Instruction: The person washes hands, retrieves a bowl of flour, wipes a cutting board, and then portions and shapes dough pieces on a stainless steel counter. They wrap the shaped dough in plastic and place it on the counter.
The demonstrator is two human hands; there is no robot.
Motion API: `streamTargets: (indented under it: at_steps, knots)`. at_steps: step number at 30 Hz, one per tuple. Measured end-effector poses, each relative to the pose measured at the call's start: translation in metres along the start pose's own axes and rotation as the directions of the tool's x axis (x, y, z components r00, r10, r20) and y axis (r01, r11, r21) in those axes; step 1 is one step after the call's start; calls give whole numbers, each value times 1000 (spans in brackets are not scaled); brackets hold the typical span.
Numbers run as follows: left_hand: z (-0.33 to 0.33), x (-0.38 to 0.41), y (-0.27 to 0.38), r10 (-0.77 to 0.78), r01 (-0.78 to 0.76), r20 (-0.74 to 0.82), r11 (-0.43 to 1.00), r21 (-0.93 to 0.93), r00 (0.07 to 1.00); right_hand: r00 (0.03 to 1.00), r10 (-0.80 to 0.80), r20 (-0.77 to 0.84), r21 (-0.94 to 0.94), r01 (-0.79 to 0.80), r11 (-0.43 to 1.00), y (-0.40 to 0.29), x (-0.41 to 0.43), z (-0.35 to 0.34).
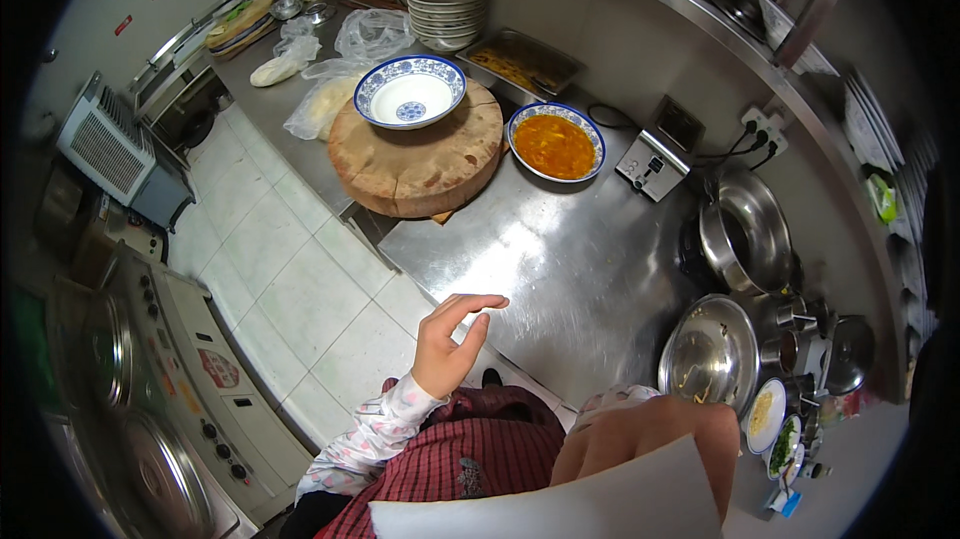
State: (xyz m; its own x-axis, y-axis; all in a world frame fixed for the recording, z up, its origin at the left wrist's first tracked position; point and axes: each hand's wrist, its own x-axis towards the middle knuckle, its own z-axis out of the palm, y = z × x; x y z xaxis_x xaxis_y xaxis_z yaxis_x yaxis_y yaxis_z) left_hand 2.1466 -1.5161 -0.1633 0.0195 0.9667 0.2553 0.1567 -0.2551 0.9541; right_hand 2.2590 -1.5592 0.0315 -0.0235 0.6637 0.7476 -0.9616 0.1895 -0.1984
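My left hand [451, 340] is raised near the front edge of the stainless steel counter [525, 299], thumb and fingers apart, with nothing in it. My right hand [637, 438], close to the camera, grips a white sheet that looks like paper [570, 501]; its fingertips are partly hidden. A blue-and-white bowl [411, 92] with a white inside rests on the round wooden chopping block [420, 171]. To the block's right, a patterned bowl [556, 143] holds an orange-red soup with pale yellow shreds.
Behind the block are stacked plates [446, 10], a steel tray [521, 62] and plastic bags [330, 92]. A small metal appliance [656, 160], a large pot [746, 227] and a steel basin [709, 351] line the right. Below runs a tiled floor [277, 299]; a cooking range [202, 404] stands left.
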Motion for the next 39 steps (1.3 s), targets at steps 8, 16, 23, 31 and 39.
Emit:
streamTargets:
  at_steps: [8,16,23,31,39]
  knots:
    - [-2,-4,-1,-70,69,-94,998,-15,993,868,417,271,-30,-425,905,-68,4,-106]
    - [11,2,8,-21,20,-75,1000,-11,997,900,434,-35,-110,-435,893,-60,1,-57]
    - [11,0,5,-58,56,-122,998,-22,991,936,335,105,59,-342,938,-32,22,-40]
    - [10,1,8,-89,89,-182,996,-9,979,913,345,220,115,-375,920,-41,19,-66]
    - [7,0,9,-247,206,-143,946,-252,958,696,474,-539,-139,-628,765,-74,-11,-168]
